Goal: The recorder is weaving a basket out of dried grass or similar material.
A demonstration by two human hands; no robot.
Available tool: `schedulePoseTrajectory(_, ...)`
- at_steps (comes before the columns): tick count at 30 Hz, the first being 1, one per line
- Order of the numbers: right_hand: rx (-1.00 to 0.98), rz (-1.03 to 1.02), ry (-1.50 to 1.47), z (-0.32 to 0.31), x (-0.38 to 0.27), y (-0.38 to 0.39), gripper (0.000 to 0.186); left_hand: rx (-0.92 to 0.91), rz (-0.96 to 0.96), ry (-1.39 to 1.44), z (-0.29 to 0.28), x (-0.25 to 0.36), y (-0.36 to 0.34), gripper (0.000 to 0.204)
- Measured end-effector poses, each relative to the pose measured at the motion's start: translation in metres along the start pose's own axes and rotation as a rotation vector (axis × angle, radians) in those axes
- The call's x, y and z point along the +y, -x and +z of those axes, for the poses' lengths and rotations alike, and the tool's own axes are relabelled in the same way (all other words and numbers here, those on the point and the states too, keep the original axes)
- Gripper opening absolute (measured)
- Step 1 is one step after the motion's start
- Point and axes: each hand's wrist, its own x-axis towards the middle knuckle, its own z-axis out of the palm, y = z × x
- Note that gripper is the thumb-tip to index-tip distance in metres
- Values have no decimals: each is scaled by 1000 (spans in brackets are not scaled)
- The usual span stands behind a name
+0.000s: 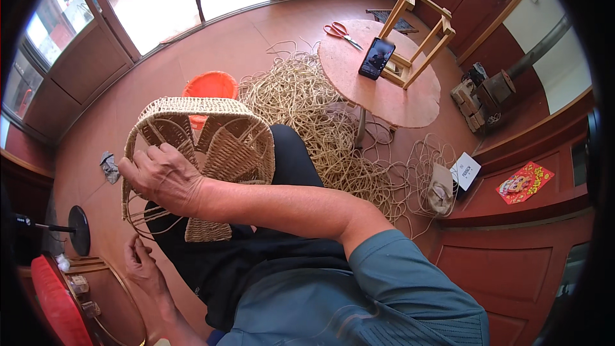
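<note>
A half-woven basket (234,161) of tan twisted cord rests tilted on my lap, with woven panels and open gaps between them. My right hand (163,176) reaches across to its left side, fingers curled over the edge there. Lower down, my left hand (145,266) is closed in a pinch close to loose strands of cord (148,225) at the basket's lower left edge. A strand seems to run to its fingertips. The right hand and forearm hide part of the basket's weave.
A large tangled heap of cord (307,112) covers the floor ahead, beside an orange bucket (211,84). The round table (349,80) holds red-handled scissors (343,33), a phone (377,59) and a wooden frame (428,48). A red-seated chair (61,301) stands at lower left.
</note>
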Motion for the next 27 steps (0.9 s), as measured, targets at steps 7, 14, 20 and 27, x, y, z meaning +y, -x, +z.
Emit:
schedulePoseTrajectory(7,-85,-70,51,4,-1,0,67,3,-161,131,16,25,7,23)
schedulePoseTrajectory(14,-296,-46,169,12,-10,-2,80,-45,-132,384,19,6,15,22)
schedulePoseTrajectory(20,-296,119,-4,0,-15,-8,75,-25,-172,377,14,19,25,25)
schedulePoseTrajectory(27,-228,263,-290,-16,-15,-6,51,109,-4,293,20,80,25,17)
